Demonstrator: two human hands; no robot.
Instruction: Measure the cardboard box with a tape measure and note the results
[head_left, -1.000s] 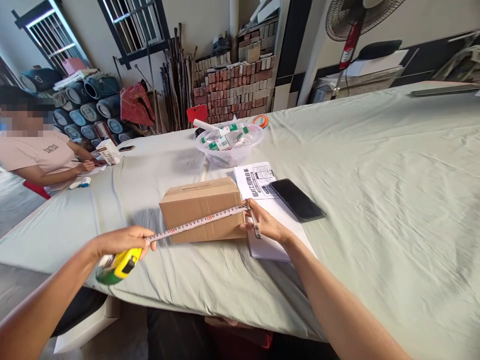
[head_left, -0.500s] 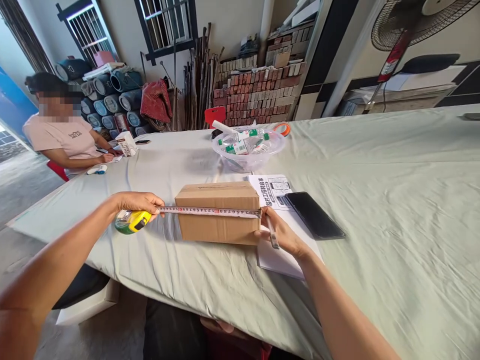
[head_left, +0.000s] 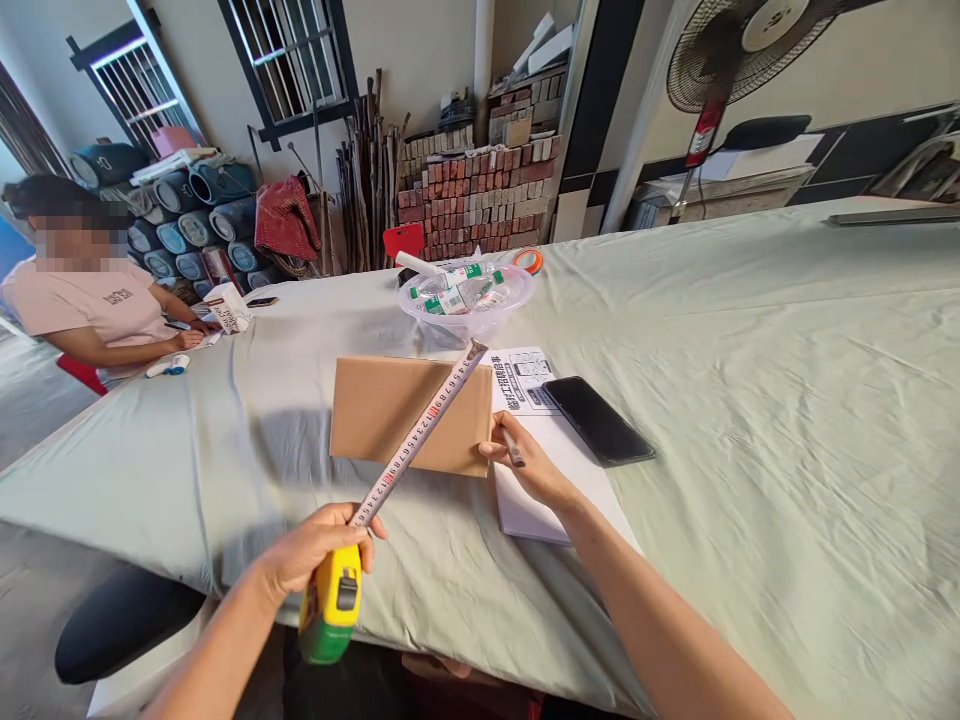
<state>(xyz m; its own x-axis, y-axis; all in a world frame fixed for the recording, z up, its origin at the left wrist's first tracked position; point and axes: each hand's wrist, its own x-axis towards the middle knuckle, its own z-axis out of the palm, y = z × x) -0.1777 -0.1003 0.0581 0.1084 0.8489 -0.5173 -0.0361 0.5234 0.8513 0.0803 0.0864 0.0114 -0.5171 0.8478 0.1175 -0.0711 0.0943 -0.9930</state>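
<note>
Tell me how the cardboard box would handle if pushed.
The cardboard box is probably stiff: its visible face looks flat. Its straight edges suggest sliding rather than rolling. The wrinkled cloth might make it catch; its weight doesn't show.

The box (head_left: pixel 375 412) is matt cardboard, the bowl (head_left: pixel 441 326) translucent plastic.

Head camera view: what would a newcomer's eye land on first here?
Likely the yellow and green tape measure in the left hand, its white blade slanting across the front of a cardboard box. The right hand, at the box's right end, holds a slim stick. Beyond the box sits a see-through bowl of bottles, with stacked bricks behind the table.
</note>
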